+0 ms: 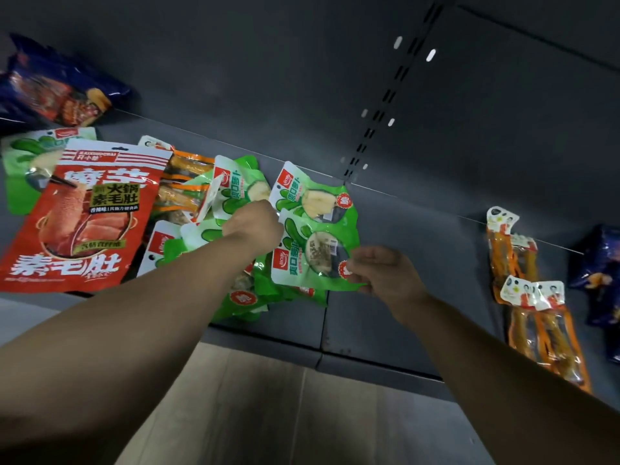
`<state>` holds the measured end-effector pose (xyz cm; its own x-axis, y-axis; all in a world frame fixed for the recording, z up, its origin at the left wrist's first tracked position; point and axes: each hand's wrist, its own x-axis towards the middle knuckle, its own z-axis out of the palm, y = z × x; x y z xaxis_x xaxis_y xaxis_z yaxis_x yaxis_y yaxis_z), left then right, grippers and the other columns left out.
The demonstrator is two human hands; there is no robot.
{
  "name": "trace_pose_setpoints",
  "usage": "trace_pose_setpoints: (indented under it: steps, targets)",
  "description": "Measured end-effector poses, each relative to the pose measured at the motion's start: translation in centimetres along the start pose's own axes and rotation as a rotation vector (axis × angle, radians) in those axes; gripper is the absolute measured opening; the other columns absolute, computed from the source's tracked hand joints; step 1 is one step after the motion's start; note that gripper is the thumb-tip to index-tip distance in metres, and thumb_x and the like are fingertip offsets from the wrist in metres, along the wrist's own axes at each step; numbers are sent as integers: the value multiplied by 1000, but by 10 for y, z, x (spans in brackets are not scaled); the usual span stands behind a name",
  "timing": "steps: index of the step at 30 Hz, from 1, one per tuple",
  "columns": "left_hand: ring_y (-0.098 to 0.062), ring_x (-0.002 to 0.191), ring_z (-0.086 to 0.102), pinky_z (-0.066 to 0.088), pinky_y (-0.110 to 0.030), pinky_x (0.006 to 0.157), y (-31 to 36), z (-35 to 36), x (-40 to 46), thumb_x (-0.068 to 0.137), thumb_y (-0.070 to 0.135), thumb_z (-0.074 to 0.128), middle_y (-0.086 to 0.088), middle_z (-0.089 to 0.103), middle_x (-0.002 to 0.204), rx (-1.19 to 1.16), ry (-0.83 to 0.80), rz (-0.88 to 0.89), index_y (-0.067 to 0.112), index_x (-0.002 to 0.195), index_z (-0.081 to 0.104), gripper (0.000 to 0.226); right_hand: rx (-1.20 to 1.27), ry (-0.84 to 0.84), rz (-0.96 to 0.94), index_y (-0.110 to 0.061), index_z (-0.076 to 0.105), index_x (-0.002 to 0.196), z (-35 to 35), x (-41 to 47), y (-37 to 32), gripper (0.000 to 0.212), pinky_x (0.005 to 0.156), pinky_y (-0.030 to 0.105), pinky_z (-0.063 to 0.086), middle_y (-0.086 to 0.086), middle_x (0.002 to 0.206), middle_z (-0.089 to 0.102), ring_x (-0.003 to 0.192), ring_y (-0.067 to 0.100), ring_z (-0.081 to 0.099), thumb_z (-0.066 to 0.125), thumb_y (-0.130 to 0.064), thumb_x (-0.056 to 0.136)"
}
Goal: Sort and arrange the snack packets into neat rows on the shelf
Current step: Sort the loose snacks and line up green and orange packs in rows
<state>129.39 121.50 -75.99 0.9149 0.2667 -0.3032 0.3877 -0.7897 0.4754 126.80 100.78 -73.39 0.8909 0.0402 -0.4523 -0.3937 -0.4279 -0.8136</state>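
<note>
head | dark grey shelf (402, 263) | right grip (382, 270) pinches green packet (312, 256) | left grip (251, 223) unclear

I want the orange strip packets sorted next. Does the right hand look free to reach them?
Probably not yet: the right hand pinches a green packet. The shelf between it and the orange strip packets looks bare, so once emptied it likely could.
</note>
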Motion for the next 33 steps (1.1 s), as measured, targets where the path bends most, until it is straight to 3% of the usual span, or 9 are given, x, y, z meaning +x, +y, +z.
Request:
trace_pose_setpoints:
  steps: [3, 10, 13, 16, 19, 22, 24, 28, 33]
  targets:
    - [-33, 96, 57, 40, -33, 68, 5, -9, -10, 94, 13, 47, -16, 61, 109, -43, 102, 19, 6, 114, 52, 21, -51, 11, -46, -10, 62, 104, -2, 4, -8, 20, 58, 22, 47, 1, 78, 63, 65, 11, 60, 68, -10, 85]
    - [-29, 74, 49, 32, -30, 56, 22, -26, -27, 100, 14, 39, -13, 53, 87, -191, 165, 213, 7, 110, 46, 14, -239, 15, -142, -9, 63, 114, -6, 14, -11, 32, 71, 22, 47, 8, 108, 66, 87, 14, 58, 69, -14, 83]
    - [-30, 71, 50, 38, -33, 60, 33, -29, -34, 99, 14, 40, -15, 55, 80, -179, 145, 323, 10, 109, 47, 12, -286, 46, -207, -12, 57, 123, -7, 21, -14, 46, 94, 32, 47, 7, 122, 59, 106, 17, 57, 72, -20, 81]
    - [-24, 58, 44, 35, -31, 56, 47, -30, -39, 99, 14, 41, 0, 45, 62, -161, 119, 412, 12, 108, 49, 12, -342, 15, -276, -19, 52, 129, -7, 26, -16, 59, 104, 36, 41, 3, 129, 53, 120, 18, 51, 76, -29, 76]
    - [-8, 50, 38, 27, -28, 51, 64, -28, -43, 100, 15, 42, 6, 39, 56, -174, 106, 447, 13, 106, 51, 11, -318, -95, -250, -20, 56, 124, -11, 31, -16, 57, 96, 33, 47, -2, 122, 60, 112, 16, 57, 78, -30, 73]
    - [-2, 47, 40, 28, -17, 48, 80, -20, -47, 99, 14, 44, 7, 39, 55, -190, 92, 461, 14, 103, 53, 10, -212, -179, -244, -16, 64, 99, -17, 33, -11, 26, 80, 28, 51, 0, 99, 69, 89, 16, 64, 77, -18, 77]
    - [-3, 52, 42, 32, -18, 51, 90, -14, -48, 99, 15, 45, 4, 47, 61, -181, 87, 468, 13, 102, 54, 10, -145, -208, -246, -16, 67, 92, -21, 36, -3, 17, 80, 32, 54, 4, 95, 71, 82, 17, 66, 76, -13, 78]
    - [-29, 81, 60, 49, -38, 74, 100, 2, -43, 97, 17, 50, -13, 67, 88, -210, 112, 419, 16, 99, 57, 7, -68, -261, -216, -20, 65, 79, -29, 45, 13, 12, 82, 38, 56, 3, 91, 72, 83, 20, 69, 75, -15, 80]
    - [-25, 108, 58, 41, -38, 95, 107, 18, -47, 96, 24, 49, -7, 66, 111, -20, 220, 294, 19, 121, 54, 26, 17, -278, -165, -19, 66, 82, -37, 62, 24, 10, 88, 46, 54, 7, 95, 73, 89, 25, 69, 75, -15, 79]
